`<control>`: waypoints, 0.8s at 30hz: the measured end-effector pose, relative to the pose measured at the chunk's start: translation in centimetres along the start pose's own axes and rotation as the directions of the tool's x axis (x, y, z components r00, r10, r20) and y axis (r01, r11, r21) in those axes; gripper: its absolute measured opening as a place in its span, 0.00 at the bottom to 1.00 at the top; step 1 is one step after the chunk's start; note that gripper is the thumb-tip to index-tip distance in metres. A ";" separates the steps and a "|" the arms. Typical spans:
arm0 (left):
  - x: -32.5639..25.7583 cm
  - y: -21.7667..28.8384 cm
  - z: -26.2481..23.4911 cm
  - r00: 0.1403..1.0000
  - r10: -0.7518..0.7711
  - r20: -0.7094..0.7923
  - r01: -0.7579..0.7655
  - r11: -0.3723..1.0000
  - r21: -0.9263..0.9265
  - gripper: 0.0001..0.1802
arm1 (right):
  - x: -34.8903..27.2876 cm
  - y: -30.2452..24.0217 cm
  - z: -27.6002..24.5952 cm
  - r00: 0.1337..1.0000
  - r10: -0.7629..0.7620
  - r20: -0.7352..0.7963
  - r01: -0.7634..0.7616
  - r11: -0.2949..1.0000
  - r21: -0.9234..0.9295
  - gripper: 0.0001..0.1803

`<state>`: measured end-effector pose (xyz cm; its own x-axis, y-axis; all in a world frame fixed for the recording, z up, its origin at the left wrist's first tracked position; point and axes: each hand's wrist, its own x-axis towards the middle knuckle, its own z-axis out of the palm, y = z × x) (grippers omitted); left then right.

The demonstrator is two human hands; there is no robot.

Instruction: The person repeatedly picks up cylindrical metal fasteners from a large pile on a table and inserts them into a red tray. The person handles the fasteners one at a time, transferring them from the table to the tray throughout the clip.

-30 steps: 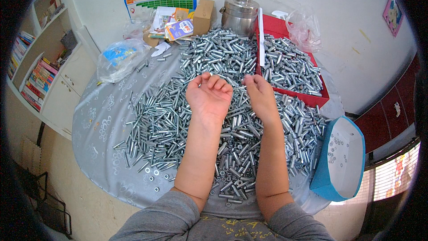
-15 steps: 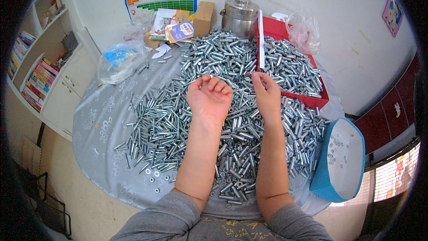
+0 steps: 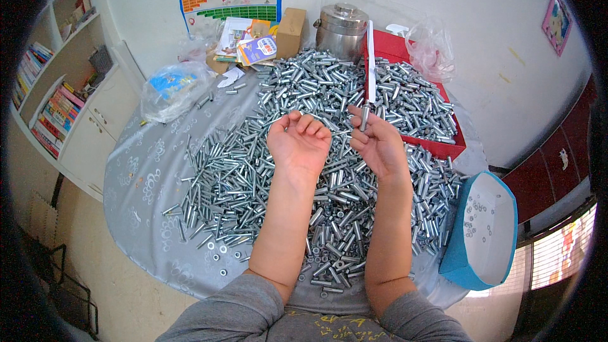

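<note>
A shiny expansion bolt [image 3: 365, 116] stands nearly upright between the fingers of my right hand [image 3: 380, 142], in front of the red box. My left hand [image 3: 299, 142] is turned palm up over the heap, its fingers curled in; whatever they may hold is hidden. Both hands hover above a wide heap of metal sleeves and bolts [image 3: 231, 177] spread over the table. A few loose washers [image 3: 216, 257] lie at the heap's near left edge.
A red box [image 3: 437, 147] full of similar metal parts stands at the right back. Near right is a blue bin [image 3: 457, 259] with small rings inside. Behind the heap are a steel pot [image 3: 342, 35], booklets [image 3: 256, 49] and a cardboard box [image 3: 291, 31]; a plastic bag [image 3: 174, 92] lies left.
My right hand has turned and its fingers have opened outward, bringing the expansion bolt upright into view. The left hand has hardly moved.
</note>
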<state>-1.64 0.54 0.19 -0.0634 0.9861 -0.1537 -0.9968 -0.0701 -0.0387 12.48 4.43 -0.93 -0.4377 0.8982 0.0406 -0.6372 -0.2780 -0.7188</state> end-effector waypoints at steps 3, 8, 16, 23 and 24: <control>0.1 0.0 -0.1 1.000 -0.005 0.004 0.005 1.000 0.001 0.09 | -0.1 0.1 0.4 1.000 0.007 0.010 -0.007 1.000 -0.004 0.23; 0.1 0.0 -0.2 1.000 -0.012 0.016 0.012 1.000 -0.003 0.09 | -0.2 0.1 0.9 1.000 0.017 0.009 -0.017 0.999 -0.030 0.21; 0.1 0.0 -0.2 1.000 -0.017 0.025 0.017 1.000 0.005 0.08 | -0.1 0.1 0.4 0.996 0.088 -0.009 -0.088 0.994 0.059 0.16; 0.0 -0.1 0.0 1.000 -0.010 0.012 0.009 1.000 0.011 0.08 | -0.1 0.0 0.3 0.998 0.058 -0.022 -0.057 0.998 0.028 0.19; 0.0 -0.1 0.0 1.000 -0.010 0.012 0.010 1.000 0.013 0.08 | -0.1 -0.1 0.2 0.999 0.049 -0.016 -0.049 0.998 0.029 0.19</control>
<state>-1.58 0.54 0.15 -0.0541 0.9885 -0.1411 -0.9979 -0.0585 -0.0277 12.41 4.32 -0.75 -0.4582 0.8888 -0.0057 -0.6332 -0.3309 -0.6997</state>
